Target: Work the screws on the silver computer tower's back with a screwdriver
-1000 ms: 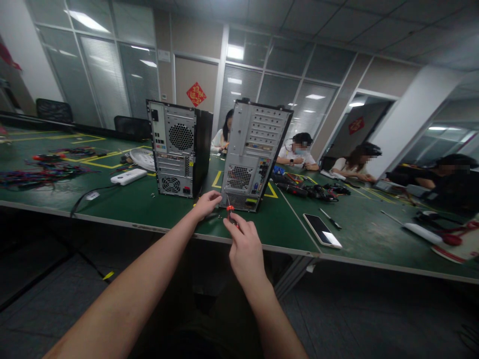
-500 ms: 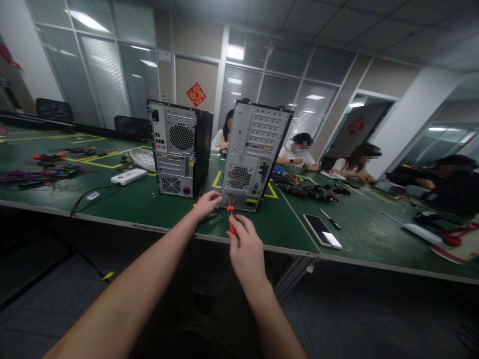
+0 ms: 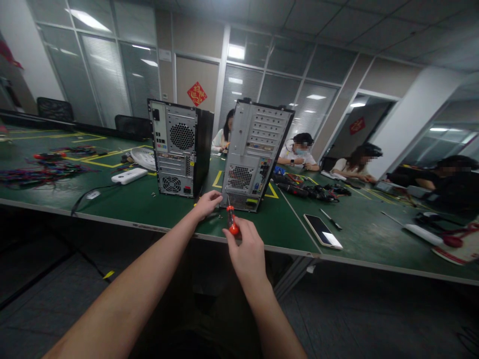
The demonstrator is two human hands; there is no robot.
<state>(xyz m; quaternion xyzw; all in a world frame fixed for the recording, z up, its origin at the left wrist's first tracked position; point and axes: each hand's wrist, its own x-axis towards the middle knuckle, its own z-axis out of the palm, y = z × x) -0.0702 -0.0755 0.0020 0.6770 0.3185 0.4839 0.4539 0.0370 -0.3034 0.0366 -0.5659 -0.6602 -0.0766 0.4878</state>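
A screwdriver (image 3: 231, 219) with a red and dark handle points up at the lower left corner of the right computer tower (image 3: 243, 144), whose rear panel faces me. My right hand (image 3: 247, 247) has thumb and fingers at the butt end of the handle. Beside the shaft and the tower's lower edge, my left hand (image 3: 209, 203) has its fingers drawn together; whatever they pinch, if anything, is too small to make out. A few small screws (image 3: 220, 217) lie on the green table (image 3: 179, 214) just below. The second computer tower (image 3: 174, 149) stands upright to the left.
To the right lie a phone (image 3: 322, 231), a pen (image 3: 331, 219) and black cables (image 3: 322, 191). A white power strip (image 3: 129, 176), a tray (image 3: 144, 158) and bundled wires (image 3: 45, 174) are at left. Several people sit across the table, one in a white top (image 3: 295, 154).
My right hand has slid down the handle to its butt end, with fingers looser, uncovering more of the screwdriver. My left hand and both towers keep their places.
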